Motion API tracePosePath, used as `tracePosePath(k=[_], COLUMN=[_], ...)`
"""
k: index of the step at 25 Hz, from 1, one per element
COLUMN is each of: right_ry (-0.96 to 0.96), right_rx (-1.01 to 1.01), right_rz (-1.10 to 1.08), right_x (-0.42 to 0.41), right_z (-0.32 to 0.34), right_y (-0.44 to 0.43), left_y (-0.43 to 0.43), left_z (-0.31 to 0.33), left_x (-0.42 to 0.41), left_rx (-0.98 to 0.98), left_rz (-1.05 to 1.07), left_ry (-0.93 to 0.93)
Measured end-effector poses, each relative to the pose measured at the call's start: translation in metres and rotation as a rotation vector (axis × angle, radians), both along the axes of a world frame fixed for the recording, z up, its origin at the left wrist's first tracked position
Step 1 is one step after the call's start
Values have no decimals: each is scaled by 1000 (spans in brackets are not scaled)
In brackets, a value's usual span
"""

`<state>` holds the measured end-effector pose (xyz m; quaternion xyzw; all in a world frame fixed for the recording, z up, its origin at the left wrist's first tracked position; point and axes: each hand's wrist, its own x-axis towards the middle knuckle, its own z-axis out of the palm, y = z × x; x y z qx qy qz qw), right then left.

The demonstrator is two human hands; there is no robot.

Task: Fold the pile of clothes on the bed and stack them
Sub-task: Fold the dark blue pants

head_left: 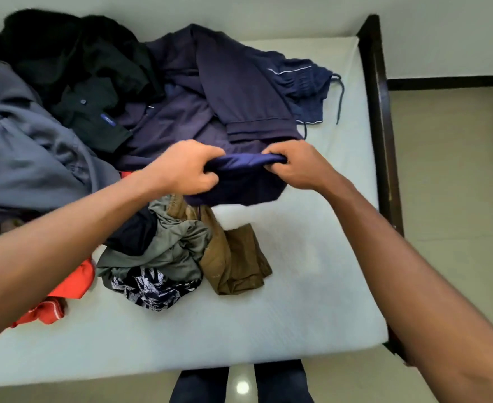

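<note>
Head view: a navy garment [239, 181] was held up over the middle of the bed [312, 286], its top edge bunched and clenched in both hands. The left hand [181, 170] was closed on the left end of that edge and the right hand [300, 167] on the right end, close together, so that only a short span of cloth was stretched between them while the rest hung below, just above the mattress.

The risk judged from this was a poor fold: with the edge gathered into fists and not spread flat, creases could be locked in, and the hanging part could drag across the loose clothes beneath. A brown garment [236, 257] and a grey-green garment [169, 248] lay directly under the hanging cloth, with a patterned piece [149, 286] and a red garment [73, 283] near them, and any of these could be snagged or pulled along.

Behind the hands, a dark navy pair of trousers [239, 82], black clothes [79, 59] and a grey garment [27, 158] were heaped unfolded. No folded stack was visible on the bed.
</note>
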<state>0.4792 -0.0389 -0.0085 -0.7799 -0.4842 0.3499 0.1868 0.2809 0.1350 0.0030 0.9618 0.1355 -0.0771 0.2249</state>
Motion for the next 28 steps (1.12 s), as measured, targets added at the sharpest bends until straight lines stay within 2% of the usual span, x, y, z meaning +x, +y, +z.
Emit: tracePosePath(k=[3, 5, 9, 11, 14, 16, 17, 18, 21, 24, 28], right_ry=[47, 16, -155, -231, -304, -254, -220, -212, -186, -247, -317], right_rx=[-230, -299, -126, -46, -112, -390, -503, -534, -321, -135, -142], right_rz=[69, 27, -179, -244, -219, -135, -107, -134, -345, -375, -386], right_x=[31, 51, 61, 46, 2, -31, -46, -59, -86, -102, -88], right_z=[26, 38, 24, 0, -48, -79, -91, -102, -124, -151, -199], right_y=[-72, -124, -234, -293, -369, -410, -425, -435, -436, -417, -389], left_y=[-74, -122, -225, -279, -354, -395, -409, -418, -433, -442, -434], left_z=[6, 5, -5, -29, -72, -102, -114, -124, -139, -157, -201], left_x=[25, 51, 82, 82, 52, 23, 10, 0, -12, -8, 3], left_rx=[-273, -325, -302, -251, -176, -138, -123, -113, -46, 36, 10], left_rz=[112, 150, 196, 130, -65, -227, -236, -204, -75, -44, 61], left_ry=[46, 32, -20, -1, 239, 445, 501, 499, 315, 147, 241])
